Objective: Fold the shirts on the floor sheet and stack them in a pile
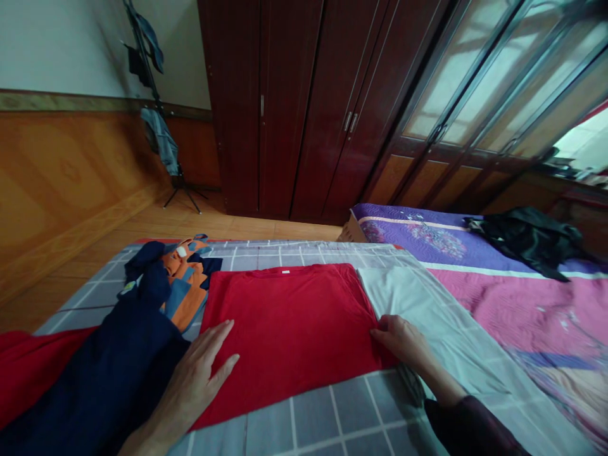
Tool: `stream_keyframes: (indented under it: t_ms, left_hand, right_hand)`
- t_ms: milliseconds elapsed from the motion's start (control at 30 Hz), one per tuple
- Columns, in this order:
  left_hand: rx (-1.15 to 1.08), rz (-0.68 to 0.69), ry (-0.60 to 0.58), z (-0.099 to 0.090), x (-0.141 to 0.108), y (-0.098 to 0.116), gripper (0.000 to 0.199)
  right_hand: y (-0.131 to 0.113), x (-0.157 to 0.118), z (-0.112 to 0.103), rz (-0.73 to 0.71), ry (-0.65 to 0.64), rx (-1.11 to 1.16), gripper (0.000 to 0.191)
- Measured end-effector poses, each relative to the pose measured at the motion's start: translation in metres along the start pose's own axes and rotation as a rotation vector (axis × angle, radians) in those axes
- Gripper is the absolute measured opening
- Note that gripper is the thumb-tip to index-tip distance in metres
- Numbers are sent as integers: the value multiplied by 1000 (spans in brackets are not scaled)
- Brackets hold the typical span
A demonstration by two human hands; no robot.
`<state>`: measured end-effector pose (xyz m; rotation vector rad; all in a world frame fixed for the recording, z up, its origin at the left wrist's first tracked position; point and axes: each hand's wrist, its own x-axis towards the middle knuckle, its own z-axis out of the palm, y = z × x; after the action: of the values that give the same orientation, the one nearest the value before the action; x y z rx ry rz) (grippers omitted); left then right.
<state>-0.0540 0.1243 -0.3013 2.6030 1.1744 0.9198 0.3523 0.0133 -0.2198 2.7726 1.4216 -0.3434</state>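
Note:
A red shirt [289,323] lies spread as a wide panel on the grey checked bedding [332,411], its neckline with a small white label at the far edge. My left hand [202,367] rests over the shirt's left edge, fingers stretched and thumb apart. At the right edge, my right hand [403,339] pinches the red fabric between thumb and fingers. A pale green-grey cloth [427,316] lies beside and beneath that hand. Dark navy clothing [123,361] is heaped to the left, next to my left forearm.
An orange and blue patterned garment [187,285] lies at the back left, and more red fabric [28,367] at the far left. Black clothing [532,237] rests on a purple and pink bed [498,291]. Beyond stand a dark red wardrobe [294,114] and a coat stand [152,82].

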Motion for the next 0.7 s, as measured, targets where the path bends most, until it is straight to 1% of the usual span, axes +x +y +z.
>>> stream_keyframes:
  t_ms: [133,167,233,300,367,433,500,567,600,633,700]
  left_hand:
    - [-3,-5,-5,-1,0,0,52]
    - [-4,-1,-6,-1,0,0,52]
    - [-6,4,-14,-1,0,-1,52]
    - [-11,4,-18,0,-1,-1,52]
    - [-23,-8,-18,0,0,-1,51]
    - [-40,-33,-13,-1,1,0,50]
    - [-66,-66,-15,-4,2,3,48]
    - [-111,-104,-21,-7,4,7,46]
    - [-144,-128,-23,-10,6,9,45]
    - [-183,-157,-22,-12,8,10,44]
    - [-270,-231,-4,-17,11,12,42]
  right_hand:
    - [-4,-3,-2,-18,56,15,18]
    - [-5,-3,-2,-22,74,64,17]
    - [-5,-1,-1,-16,93,238,13]
    - [-5,2,1,3,80,429,9]
    - [-5,3,3,17,51,534,11]
    - [-5,-1,4,19,-12,674,21]
    - [-5,-8,4,44,-144,955,28]
    - [-6,-15,4,92,-289,1239,30]
    - [-6,-17,3,123,-333,1331,29]
    - [-6,-17,3,150,-345,1367,27]
    - [-9,-15,-1,177,-331,1384,25]
